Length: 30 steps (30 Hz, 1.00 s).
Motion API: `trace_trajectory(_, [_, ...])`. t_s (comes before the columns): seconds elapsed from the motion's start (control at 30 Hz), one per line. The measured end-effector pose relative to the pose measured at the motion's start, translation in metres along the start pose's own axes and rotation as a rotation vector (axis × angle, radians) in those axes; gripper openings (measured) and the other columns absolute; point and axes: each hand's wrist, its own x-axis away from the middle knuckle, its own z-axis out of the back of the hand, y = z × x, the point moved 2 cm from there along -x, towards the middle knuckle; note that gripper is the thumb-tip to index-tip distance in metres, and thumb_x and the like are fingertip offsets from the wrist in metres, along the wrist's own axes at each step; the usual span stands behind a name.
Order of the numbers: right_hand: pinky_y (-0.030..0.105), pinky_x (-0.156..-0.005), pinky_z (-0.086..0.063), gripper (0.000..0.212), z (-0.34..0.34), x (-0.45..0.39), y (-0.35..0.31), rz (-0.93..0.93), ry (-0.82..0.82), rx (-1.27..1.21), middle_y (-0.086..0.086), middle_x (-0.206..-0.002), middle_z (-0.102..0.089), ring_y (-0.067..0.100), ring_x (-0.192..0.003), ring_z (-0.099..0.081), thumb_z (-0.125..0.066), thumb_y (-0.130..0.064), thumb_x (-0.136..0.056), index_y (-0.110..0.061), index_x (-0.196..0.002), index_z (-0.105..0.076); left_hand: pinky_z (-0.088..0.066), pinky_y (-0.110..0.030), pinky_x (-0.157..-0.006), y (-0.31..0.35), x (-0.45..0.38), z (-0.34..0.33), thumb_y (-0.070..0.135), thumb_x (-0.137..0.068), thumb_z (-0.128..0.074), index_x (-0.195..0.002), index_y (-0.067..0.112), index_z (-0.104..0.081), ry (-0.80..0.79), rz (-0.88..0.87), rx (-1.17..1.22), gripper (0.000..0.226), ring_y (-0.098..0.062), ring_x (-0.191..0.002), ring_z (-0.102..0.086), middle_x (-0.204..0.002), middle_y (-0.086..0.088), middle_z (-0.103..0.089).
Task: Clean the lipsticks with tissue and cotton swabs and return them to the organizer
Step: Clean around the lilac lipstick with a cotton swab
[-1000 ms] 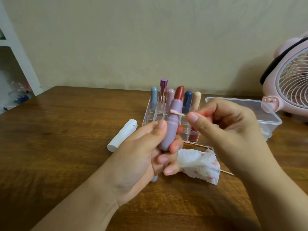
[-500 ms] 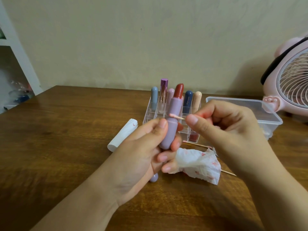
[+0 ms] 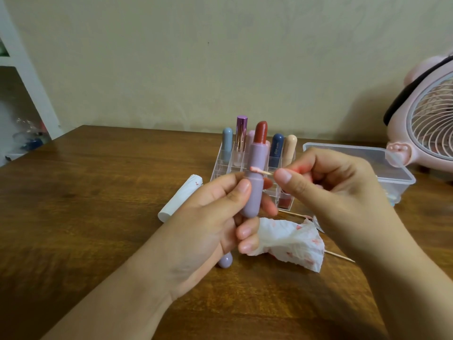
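Left hand (image 3: 210,224) grips the uncapped lilac plastic lipstick tube (image 3: 252,182) upright; right hand (image 3: 335,192) pinches a pink-tipped wooden cotton swab (image 3: 259,170) against it.

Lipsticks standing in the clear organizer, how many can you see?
5 visible in the organizer: grey-blue lipstick at left, purple metallic lipstick, pale pink lipstick partly behind the held lilac lipstick, navy lipstick, beige lipstick. More may be hidden.

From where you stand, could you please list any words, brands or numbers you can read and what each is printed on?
None can be read.
Dark blue lipstick in the organizer: pale lettering down its side, too small and blurred to read.
Metallic purple lipstick: a faint mark low on the tube, illegible.
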Motion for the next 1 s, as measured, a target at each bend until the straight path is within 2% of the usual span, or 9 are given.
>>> trace_trajectory(0.1, [0.02,-0.05,-0.037,0.014,0.0009,0.0,0.0003,0.002,0.011,0.033,0.027,-0.065,-0.05,0.031,-0.057,-0.043,-0.065,-0.037,-0.077,-0.024,-0.076,-0.068,-0.04,-0.02,-0.044,-0.0002,-0.0003,0.0004,0.026,-0.087,-0.056,-0.096,0.01,-0.07,0.001,-0.017,0.014,0.024,-0.009,-0.049,-0.04,-0.076,-0.009,-0.061])
trace_trajectory(0.17, [0.018,-0.05,-0.037,0.015,0.001,0.0004,0.0018,0.029,-0.004,0.089,0.019,-0.065,-0.052,0.025,-0.056,-0.043,-0.065,-0.037,-0.083,-0.024,-0.076,-0.066,-0.04,-0.02,-0.044,0.0005,0.0004,0.0,0.025,-0.089,-0.056,-0.093,0.009,-0.069,-0.003,-0.018,0.028,0.021,-0.009,-0.049,-0.04,-0.075,-0.01,-0.06])
trace_trajectory(0.3, [0.019,-0.053,-0.041,0.01,0.0013,0.0008,0.002,0.051,-0.045,0.169,0.007,-0.068,-0.056,0.022,-0.062,-0.05,-0.054,-0.026,-0.086,-0.023,-0.081,-0.063,-0.039,-0.02,-0.043,0.002,0.0011,0.0007,0.022,-0.087,-0.054,-0.1,0.005,-0.064,0.023,-0.003,0.02,0.024,-0.009,-0.049,-0.039,-0.073,-0.01,-0.059])
trace_trajectory(0.43, [0.025,-0.054,-0.044,0.011,0.0035,0.0006,0.0012,0.08,-0.05,0.195,0.006,-0.072,-0.058,0.022,-0.063,-0.053,-0.056,-0.031,-0.088,-0.023,-0.085,-0.063,-0.04,-0.02,-0.044,0.0028,0.001,0.0007,0.023,-0.088,-0.057,-0.1,0.005,-0.066,0.026,-0.022,0.023,0.023,-0.009,-0.05,-0.04,-0.074,-0.01,-0.06])
trace_trajectory(0.57, [0.009,-0.048,-0.039,0.013,0.0085,0.0004,-0.0021,0.085,0.099,0.168,0.005,-0.069,-0.057,0.015,-0.06,-0.053,-0.058,-0.033,-0.09,-0.023,-0.083,-0.063,-0.038,-0.019,-0.044,0.0028,0.0013,0.0007,0.024,-0.084,-0.052,-0.102,0.006,-0.064,0.051,-0.007,-0.046,0.028,-0.009,-0.051,-0.037,-0.072,-0.007,-0.058])
trace_trajectory(0.63, [0.007,-0.048,-0.04,0.012,0.008,0.0008,-0.0038,0.082,0.125,0.168,0.005,-0.07,-0.057,0.018,-0.063,-0.054,-0.055,-0.031,-0.086,-0.023,-0.084,-0.064,-0.038,-0.018,-0.044,0.0033,0.0015,-0.0007,0.023,-0.083,-0.051,-0.103,0.006,-0.063,0.043,-0.006,-0.052,0.029,-0.009,-0.051,-0.037,-0.072,-0.006,-0.058])
trace_trajectory(0.77, [0.021,-0.051,-0.044,0.009,0.0075,0.0006,0.0003,0.117,0.108,0.23,0.0,-0.073,-0.06,0.02,-0.066,-0.054,-0.058,-0.032,-0.089,-0.026,-0.086,-0.064,-0.037,-0.019,-0.044,0.0029,0.0023,-0.0013,0.023,-0.083,-0.051,-0.1,0.007,-0.065,0.025,-0.002,-0.049,0.027,-0.009,-0.05,-0.036,-0.072,-0.006,-0.057])
trace_trajectory(0.87, [0.031,-0.054,-0.045,0.012,0.0081,0.0015,0.0018,0.128,0.05,0.211,0.004,-0.072,-0.061,0.022,-0.063,-0.054,-0.06,-0.036,-0.087,-0.027,-0.086,-0.067,-0.036,-0.019,-0.044,0.0026,0.0026,-0.0019,0.024,-0.084,-0.05,-0.1,0.007,-0.064,0.017,0.004,-0.028,0.027,-0.008,-0.05,-0.036,-0.072,-0.007,-0.057])
trace_trajectory(1.0, [0.032,-0.056,-0.047,0.017,0.0061,0.0019,0.0015,0.144,0.01,0.221,0.001,-0.073,-0.063,0.021,-0.064,-0.057,-0.055,-0.039,-0.085,-0.027,-0.087,-0.067,-0.035,-0.019,-0.043,0.0025,0.0023,-0.0012,0.024,-0.085,-0.05,-0.099,0.007,-0.065,0.025,0.0,-0.024,0.026,-0.008,-0.05,-0.036,-0.072,-0.007,-0.057])
